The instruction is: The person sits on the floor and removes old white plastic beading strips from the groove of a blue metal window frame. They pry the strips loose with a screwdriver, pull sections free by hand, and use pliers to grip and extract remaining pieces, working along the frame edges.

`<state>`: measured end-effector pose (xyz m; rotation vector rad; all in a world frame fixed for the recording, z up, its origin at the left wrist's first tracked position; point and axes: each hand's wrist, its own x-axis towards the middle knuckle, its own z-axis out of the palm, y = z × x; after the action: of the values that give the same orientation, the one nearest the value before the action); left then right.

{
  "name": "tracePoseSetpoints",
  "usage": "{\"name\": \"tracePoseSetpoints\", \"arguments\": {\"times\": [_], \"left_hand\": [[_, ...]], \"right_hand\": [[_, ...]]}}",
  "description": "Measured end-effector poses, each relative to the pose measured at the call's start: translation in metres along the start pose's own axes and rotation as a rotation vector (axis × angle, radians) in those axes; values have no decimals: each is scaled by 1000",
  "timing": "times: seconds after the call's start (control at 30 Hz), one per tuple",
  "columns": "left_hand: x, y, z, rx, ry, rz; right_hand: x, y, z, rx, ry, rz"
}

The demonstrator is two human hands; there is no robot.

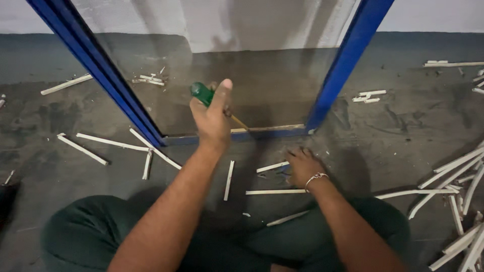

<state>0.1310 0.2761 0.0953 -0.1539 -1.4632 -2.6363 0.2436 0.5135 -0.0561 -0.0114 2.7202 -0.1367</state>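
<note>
Your left hand (213, 118) has its grip closed round the green handle of a screwdriver (204, 93); the handle sticks out above your fist, and the shaft runs down and to the right of the grip toward the wooden strip (269, 129) along the bottom rail of the blue frame (343, 65). Your right hand (304, 166) rests low on the floor (60, 176), fingers apparently spread and holding nothing, though blur hides them, beside loose white sticks (275, 192).
</note>
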Motion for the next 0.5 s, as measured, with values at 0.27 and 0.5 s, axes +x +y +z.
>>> {"name": "tracePoseSetpoints", "arguments": {"times": [0.27,0.5], "left_hand": [[2,-1,5,-18,72,-13],[7,-2,2,14,18,7]], "right_hand": [[-5,-2,-5,83,-58,55],[-8,-5,-11,58,-22,1]]}}
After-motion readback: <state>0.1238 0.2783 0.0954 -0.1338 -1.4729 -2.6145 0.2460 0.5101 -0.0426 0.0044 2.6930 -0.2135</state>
